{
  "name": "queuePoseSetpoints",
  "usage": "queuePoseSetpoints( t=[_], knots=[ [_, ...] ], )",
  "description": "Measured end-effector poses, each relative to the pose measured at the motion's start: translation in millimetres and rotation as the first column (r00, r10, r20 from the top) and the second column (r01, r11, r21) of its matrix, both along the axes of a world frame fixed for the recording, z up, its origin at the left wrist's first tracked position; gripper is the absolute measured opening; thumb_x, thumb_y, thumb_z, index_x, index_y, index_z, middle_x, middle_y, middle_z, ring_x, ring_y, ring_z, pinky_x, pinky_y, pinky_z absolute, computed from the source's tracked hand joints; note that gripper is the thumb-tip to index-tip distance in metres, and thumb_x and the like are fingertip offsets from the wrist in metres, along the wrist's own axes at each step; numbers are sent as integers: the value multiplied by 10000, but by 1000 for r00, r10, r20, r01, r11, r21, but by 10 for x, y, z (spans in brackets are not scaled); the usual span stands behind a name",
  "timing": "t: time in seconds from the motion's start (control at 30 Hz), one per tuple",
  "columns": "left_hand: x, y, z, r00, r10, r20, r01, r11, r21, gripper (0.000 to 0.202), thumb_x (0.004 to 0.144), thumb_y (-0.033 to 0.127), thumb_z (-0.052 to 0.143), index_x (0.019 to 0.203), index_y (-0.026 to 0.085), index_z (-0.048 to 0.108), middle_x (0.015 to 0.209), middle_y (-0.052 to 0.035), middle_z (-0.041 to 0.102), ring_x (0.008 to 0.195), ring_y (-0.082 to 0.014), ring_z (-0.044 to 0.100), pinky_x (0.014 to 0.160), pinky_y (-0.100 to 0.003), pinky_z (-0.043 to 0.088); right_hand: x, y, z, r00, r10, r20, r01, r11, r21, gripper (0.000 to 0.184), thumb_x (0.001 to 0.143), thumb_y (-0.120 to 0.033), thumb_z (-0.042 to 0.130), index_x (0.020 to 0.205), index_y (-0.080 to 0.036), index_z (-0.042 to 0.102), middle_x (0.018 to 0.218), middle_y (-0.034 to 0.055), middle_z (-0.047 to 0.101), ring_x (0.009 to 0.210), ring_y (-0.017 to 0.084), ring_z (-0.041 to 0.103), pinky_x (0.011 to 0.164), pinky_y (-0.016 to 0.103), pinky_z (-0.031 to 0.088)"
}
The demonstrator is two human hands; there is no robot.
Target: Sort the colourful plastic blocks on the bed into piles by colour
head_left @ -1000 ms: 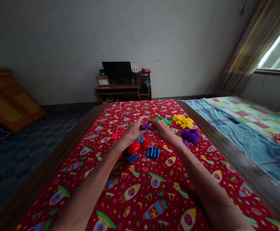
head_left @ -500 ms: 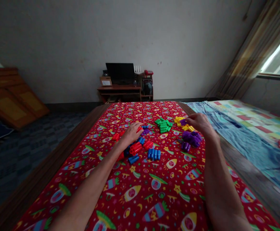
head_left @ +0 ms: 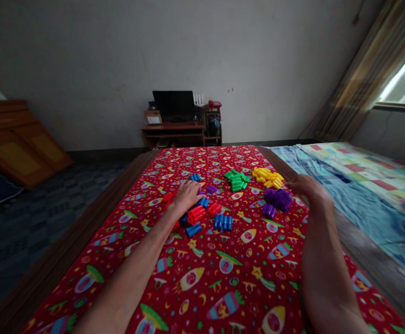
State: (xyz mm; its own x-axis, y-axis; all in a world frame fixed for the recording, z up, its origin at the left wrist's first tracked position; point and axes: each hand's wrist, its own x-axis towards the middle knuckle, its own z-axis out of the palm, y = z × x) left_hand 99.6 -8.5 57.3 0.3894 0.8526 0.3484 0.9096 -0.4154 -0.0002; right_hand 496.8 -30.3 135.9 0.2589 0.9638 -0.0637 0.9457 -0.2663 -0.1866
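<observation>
Palm down, my left hand (head_left: 187, 194) lies over a mixed heap of short plastic tube blocks, its fingers spread and their tips partly hidden among the pieces. Around it are red blocks (head_left: 197, 215), blue blocks (head_left: 193, 229) and a purple block (head_left: 211, 189). A row of blue blocks (head_left: 195, 177) lies just beyond the fingers. My right hand (head_left: 305, 186) hovers at the right edge of the cloth, fingers loosely apart and nothing seen in them. It is nearest to a pile of purple blocks (head_left: 269, 211), whose upper part looks blurred.
Green blocks (head_left: 236, 181) and yellow blocks (head_left: 268, 176) form separate piles farther back. A joined blue row (head_left: 223, 222) lies near the middle. Red patterned cloth (head_left: 223, 287) covers the table. A bed (head_left: 355, 171) adjoins on the right; a desk with a monitor (head_left: 174, 104) stands behind.
My right hand has let go of a purple block at the purple pile and moved right, towards me. My left hand has shifted slightly left and nearer, uncovering the far blue row.
</observation>
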Motion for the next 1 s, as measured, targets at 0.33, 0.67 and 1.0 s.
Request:
queuePoseSetpoints(
  t=[0.33, 0.67, 1.0],
  knots=[
    [254, -39, 321, 633, 60, 772, 235, 935, -265, 525, 740, 679, 614, 786, 158, 666, 720, -38, 685, 690, -185, 639, 623, -274, 485, -1085, -98, 228, 799, 586, -135, -501, 773, 389, 280, 906, -294, 506, 894, -155, 749, 766, 54, 713, 691, 147, 614, 632, 241, 397],
    [495, -175, 241, 403, 187, 896, 544, 738, -399, 695, 737, 784, 528, 845, 118, 698, 791, -95, 708, 747, -200, 676, 709, -341, 564, -1509, -35, 36, 632, 753, -184, -624, 636, 454, 149, 839, -207, 605, 888, -165, 740, 706, 20, 681, 629, 107, 558, 592, 220, 346],
    [260, 58, -184, 979, -186, 87, 201, 958, -204, 424, 906, 355, 522, 1312, 246, 578, 1494, -88, 451, 1390, -298, 377, 1143, -496, 306, 146, -60, 28, 981, 135, -140, -122, 988, 97, 139, 674, -303, 735, 634, -175, 699, 594, 9, 643, 577, 121, 571, 504, 214, 367]
  ],
)
